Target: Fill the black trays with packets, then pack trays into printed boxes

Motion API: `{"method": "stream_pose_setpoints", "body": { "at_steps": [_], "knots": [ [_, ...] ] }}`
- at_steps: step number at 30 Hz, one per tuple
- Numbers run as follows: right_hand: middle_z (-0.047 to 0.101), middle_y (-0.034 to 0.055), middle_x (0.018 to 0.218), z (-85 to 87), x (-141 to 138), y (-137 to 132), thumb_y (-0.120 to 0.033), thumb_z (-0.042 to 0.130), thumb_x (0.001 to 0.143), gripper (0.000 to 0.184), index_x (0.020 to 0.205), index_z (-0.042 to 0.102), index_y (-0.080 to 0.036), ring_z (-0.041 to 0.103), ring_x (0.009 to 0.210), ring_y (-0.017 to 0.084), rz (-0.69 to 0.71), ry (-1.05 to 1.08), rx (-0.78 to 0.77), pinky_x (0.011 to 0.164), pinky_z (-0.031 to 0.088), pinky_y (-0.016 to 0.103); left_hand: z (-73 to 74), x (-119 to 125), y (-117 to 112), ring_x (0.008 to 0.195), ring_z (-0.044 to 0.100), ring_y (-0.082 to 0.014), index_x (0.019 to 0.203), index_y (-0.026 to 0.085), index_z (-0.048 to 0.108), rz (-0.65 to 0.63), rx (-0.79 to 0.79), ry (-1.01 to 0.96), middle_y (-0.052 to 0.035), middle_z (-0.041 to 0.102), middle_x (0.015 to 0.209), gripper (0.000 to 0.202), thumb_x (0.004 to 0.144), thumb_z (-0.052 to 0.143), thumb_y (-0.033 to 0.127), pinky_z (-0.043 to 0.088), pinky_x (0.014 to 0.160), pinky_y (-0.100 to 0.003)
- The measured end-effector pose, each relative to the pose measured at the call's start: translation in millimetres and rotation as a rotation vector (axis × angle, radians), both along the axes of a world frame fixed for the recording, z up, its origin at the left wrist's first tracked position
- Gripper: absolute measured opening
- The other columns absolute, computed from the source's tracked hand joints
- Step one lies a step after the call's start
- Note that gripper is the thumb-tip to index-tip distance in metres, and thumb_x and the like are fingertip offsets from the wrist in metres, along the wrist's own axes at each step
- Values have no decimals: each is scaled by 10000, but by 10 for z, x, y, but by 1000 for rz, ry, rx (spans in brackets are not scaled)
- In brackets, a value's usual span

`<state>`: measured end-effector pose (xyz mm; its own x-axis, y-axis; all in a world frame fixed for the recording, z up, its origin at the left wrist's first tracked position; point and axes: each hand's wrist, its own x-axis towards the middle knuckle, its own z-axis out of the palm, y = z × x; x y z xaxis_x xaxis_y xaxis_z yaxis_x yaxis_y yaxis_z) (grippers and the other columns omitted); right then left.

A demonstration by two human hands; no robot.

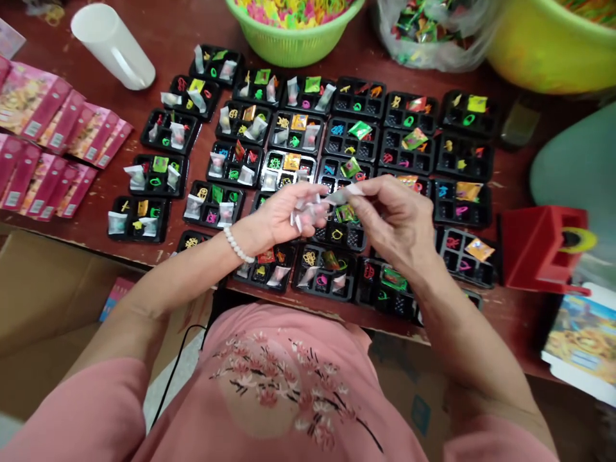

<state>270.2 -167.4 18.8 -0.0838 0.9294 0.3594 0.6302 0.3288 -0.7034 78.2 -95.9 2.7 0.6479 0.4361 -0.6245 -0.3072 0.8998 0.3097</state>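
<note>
"What does the right hand [392, 221] have hold of?"

"A small clear plastic packet [344, 194]. The thumb and fingertips [370, 191] are pinched almost fully shut on its right end."

"Which way does the packet point?"

"Its long axis lies nearly level across the view, rising slightly to the right. The free end points left and a little down, toward the other hand. The packet is held in the air above the black divided trays [359, 96], and the hands hide part of the trays beneath it."

"And the left hand [289, 215]?"

"It holds a small bunch of crumpled clear packets [303, 212], with the fingers [308, 199] curled partly closed around it. The free end of the single packet is just beside that bunch. A pearl bracelet [238, 245] circles the wrist."

"What is around them?"

"The trays sit close together in rows on a reddish-brown tabletop [510, 173]. Their compartments hold small colored pieces and clear packets. Stacks of pink packets [38, 109] lie to the left, and a white plastic cup [113, 46] lies on its side beyond them. A green basket [291, 45] of colorful bits stands at the far edge, and a red box [541, 247] sits to the right."
</note>
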Motion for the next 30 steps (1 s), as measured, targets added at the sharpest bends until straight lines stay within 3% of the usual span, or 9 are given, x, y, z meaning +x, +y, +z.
{"method": "stream_pose_setpoints", "body": {
  "at_steps": [4, 8, 11, 15, 18, 21, 25, 30],
  "knots": [
    [776, 53, 890, -164, 104, -27, -456, 648, 1023, 273, 1001, 783, -220, 700, 790, 217, -35, 2, -222, 724, 523, 345, -6, -142, 100, 504, 641, -131, 943, 167, 621, 53, 83, 8, 5, 608, 643, 161, 808, 706, 147, 342, 375, -143],
    [776, 85, 931, -358, 75, -91, -400, 643, 1001, 246, 941, 781, -205, 700, 850, 246, -3, -281, -359, 719, 496, 348, 24, -228, 125, 525, 645, -141, 924, 164, 608, 94, 153, 5, 15, 572, 625, 198, 744, 655, 95, 366, 409, -142],
    [761, 98, 988, -406, 15, -119, -378, 630, 1002, 228, 1053, 774, -209, 693, 897, 257, -47, -358, -314, 718, 496, 350, 33, -214, 94, 537, 644, -111, 977, 157, 614, 90, 189, 18, 18, 591, 686, 318, 699, 642, 5, 372, 445, -123],
    [722, 101, 1088, -337, -26, -123, -370, 623, 1014, 327, 1291, 678, -206, 673, 856, 223, -16, -224, -106, 687, 527, 343, 21, -103, 17, 565, 675, -111, 1004, 154, 609, 50, 179, 51, 6, 630, 751, 382, 688, 654, -55, 381, 458, -125],
    [686, 131, 1247, -286, -46, -112, -388, 651, 1018, 359, 1336, 647, -221, 683, 1048, 259, 89, -230, 64, 799, 585, 379, 14, 2, -43, 519, 613, -72, 1014, 141, 630, 22, 156, 32, 6, 651, 742, 382, 693, 653, -65, 351, 437, -123],
    [708, 120, 1255, -269, -46, -103, -335, 626, 1049, 267, 1294, 674, -241, 681, 1128, 265, 134, -293, 158, 921, 590, 413, 19, 82, -86, 437, 504, -48, 1084, 120, 669, -40, 140, -22, 19, 636, 680, 427, 697, 649, -58, 347, 412, -141],
    [738, 100, 1169, -202, 94, -139, -328, 610, 1064, 222, 1252, 708, -260, 700, 1040, 250, 71, -300, 149, 885, 579, 404, 26, 108, -87, 527, 646, -125, 1218, 108, 669, -84, 138, -48, -40, 705, 747, 526, 711, 631, -26, 384, 408, -170],
    [703, 97, 957, -172, 521, -286, -356, 563, 1073, 276, 1256, 740, -247, 640, 872, 257, 10, -510, 10, 736, 509, 392, 32, -18, -1, 688, 779, -234, 1173, 98, 657, -72, 213, 55, -100, 750, 845, 393, 783, 674, 61, 481, 438, -204]
  ]
}}
